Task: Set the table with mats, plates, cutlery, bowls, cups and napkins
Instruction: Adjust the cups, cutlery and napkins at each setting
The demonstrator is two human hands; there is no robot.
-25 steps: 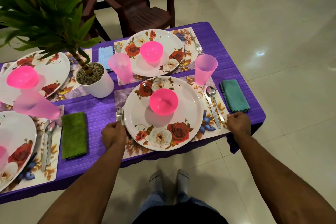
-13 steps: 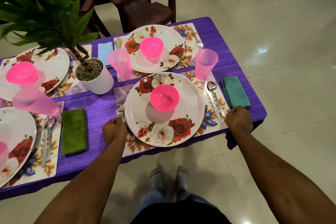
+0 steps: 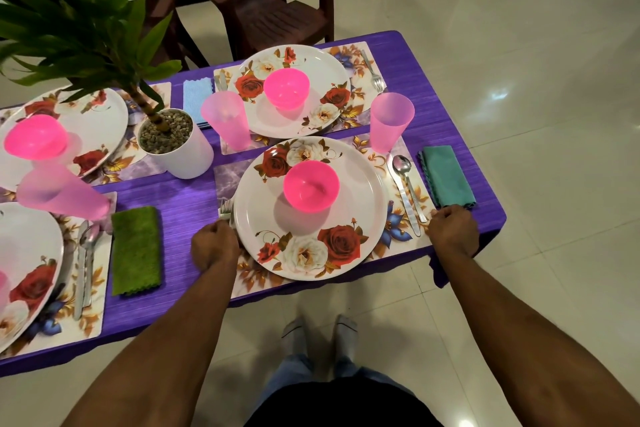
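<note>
placemat [image 3: 398,239] at bench near edge, under floral plate [image 3: 311,211] | left hand [image 3: 214,248], right hand [image 3: 454,230] each pinch a side edge, likely to square it | fork [image 3: 227,210] beside plate

Bare purple table [image 3: 187,198] lies open between green napkin [image 3: 136,250] and plate [image 3: 311,208].

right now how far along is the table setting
Nearly done. The near setting has its mat, plate, pink bowl, cup, spoon, fork and teal napkin; the far one looks complete too. In hand: the left hand and right hand grip the mat's two ends, apparently squaring it. Left: little visible.
</note>
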